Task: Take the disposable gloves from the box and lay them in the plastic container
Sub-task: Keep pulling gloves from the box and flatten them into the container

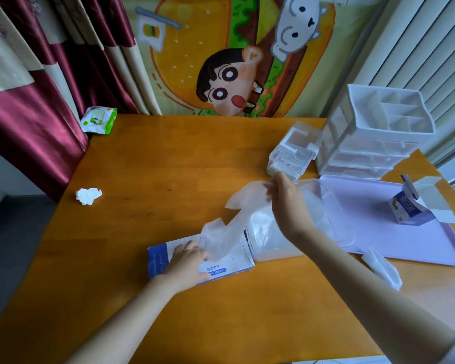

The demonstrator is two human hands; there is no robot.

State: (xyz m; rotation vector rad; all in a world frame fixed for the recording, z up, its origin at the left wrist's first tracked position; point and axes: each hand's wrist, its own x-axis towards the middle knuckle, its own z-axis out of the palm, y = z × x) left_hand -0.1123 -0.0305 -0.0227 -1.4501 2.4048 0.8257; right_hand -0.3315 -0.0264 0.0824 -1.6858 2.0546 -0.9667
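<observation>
On my wooden surface (168, 166), a green wipes pack (98, 119) lies far left, with a crumpled tissue (88, 196) nearer. Far right stands a white drawer organiser (378, 143), a small clear box (292, 153) just beside it. My lilac tray (365, 200) carries a blue carton (410, 210).

glove box (229, 264) | front print: 结实耐用, perhaps 加厚设计 | small carton (407, 211) | print blurred

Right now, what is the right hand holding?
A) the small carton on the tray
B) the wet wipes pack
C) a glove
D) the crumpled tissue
C: the right hand pinches the top of a clear glove, whose lower end trails down to the box that the left hand presses on.
</observation>
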